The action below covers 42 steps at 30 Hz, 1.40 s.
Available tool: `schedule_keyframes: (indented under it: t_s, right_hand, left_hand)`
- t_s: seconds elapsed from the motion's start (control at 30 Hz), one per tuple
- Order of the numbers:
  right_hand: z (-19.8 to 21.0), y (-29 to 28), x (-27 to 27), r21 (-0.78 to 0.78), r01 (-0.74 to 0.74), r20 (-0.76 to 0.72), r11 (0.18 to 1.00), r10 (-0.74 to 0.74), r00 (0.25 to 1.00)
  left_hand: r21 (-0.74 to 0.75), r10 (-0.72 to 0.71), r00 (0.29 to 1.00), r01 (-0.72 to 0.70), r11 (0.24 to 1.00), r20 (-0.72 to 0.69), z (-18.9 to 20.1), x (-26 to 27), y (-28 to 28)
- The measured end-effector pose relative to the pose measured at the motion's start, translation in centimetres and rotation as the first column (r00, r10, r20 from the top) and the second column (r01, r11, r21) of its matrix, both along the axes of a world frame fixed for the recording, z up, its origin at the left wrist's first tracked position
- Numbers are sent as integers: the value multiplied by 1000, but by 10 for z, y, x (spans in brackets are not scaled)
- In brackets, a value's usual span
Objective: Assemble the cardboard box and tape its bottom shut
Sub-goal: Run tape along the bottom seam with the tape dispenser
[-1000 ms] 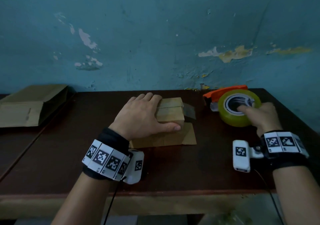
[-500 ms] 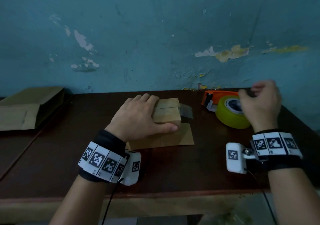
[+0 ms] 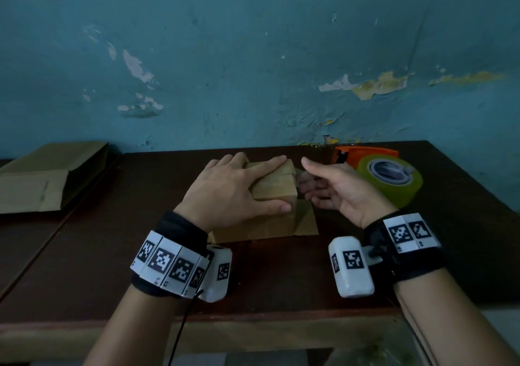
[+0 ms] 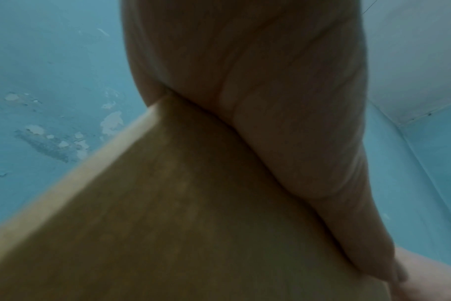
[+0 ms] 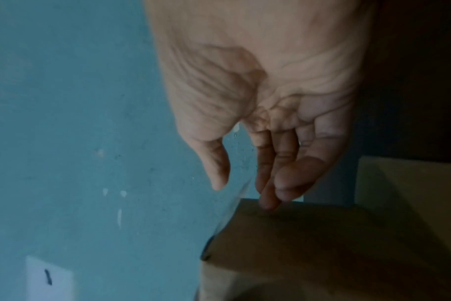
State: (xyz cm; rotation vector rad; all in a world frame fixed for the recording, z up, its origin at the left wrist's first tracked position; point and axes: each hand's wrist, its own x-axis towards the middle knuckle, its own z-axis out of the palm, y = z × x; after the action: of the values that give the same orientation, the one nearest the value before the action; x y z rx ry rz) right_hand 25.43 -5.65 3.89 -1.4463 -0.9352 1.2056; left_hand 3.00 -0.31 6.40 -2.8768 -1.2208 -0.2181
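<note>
A small cardboard box (image 3: pixel 277 189) stands in the middle of the dark table (image 3: pixel 281 270), with one bottom flap (image 3: pixel 305 220) lying flat toward me. My left hand (image 3: pixel 236 188) lies flat on the box top, fingers straight, thumb along the near side. In the left wrist view the palm (image 4: pixel 283 101) presses on the cardboard (image 4: pixel 168 224). My right hand (image 3: pixel 329 188) is open beside the box's right side. Its fingertips (image 5: pixel 269 201) touch the box's edge (image 5: pixel 309 244), next to a loose strip of clear tape (image 5: pixel 234 203). The orange tape dispenser (image 3: pixel 391 180) with its yellow-green roll lies at the right.
A flat stack of brown cardboard (image 3: pixel 36 185) lies at the far left on an adjoining tabletop. A blue peeling wall (image 3: pixel 253 70) stands right behind the table. The table's front edge (image 3: pixel 253 323) runs near my wrists.
My right hand has let go of the tape dispenser and moved left to the box's right side. The left hand has stayed on the box top.
</note>
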Motion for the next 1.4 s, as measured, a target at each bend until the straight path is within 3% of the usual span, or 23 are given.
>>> schedule_keyframes:
  t_s: [0.13, 0.4, 0.73, 0.87, 1.0, 1.2, 1.3, 1.4]
  right_hand:
    - [-2, 0, 4, 55, 58, -61, 997, -55, 997]
    - [-15, 8, -9, 19, 104, 43, 994, -105, 994]
    - [-17, 5, -15, 110, 81, 240, 991, -106, 965]
    - [-19, 2, -16, 60, -30, 415, 998, 3, 910]
    - [-25, 3, -17, -63, -119, 349, 991, 133, 927]
    - [-21, 4, -15, -78, -79, 289, 994, 98, 952]
    - [-12, 4, -18, 12, -68, 426, 998, 56, 903]
    - [-5, 6, -24, 3, -129, 526, 992, 108, 844]
  left_hand:
    - [5, 6, 1000, -6, 1000, -3, 1, 1, 0]
    - [2, -1, 1000, 1, 1000, -7, 1, 2, 0]
    - [26, -1, 1000, 2, 1000, -10, -2, 3, 2]
    - [22, 2, 1000, -2, 1000, -5, -1, 2, 1]
    - [7, 2, 1000, -2, 1000, -1, -1, 2, 2]
    - [4, 4, 1000, -4, 1000, 5, -1, 2, 3]
    - [6, 5, 1000, -5, 1000, 9, -1, 1, 2]
    - [24, 7, 1000, -7, 1000, 15, -2, 1, 1]
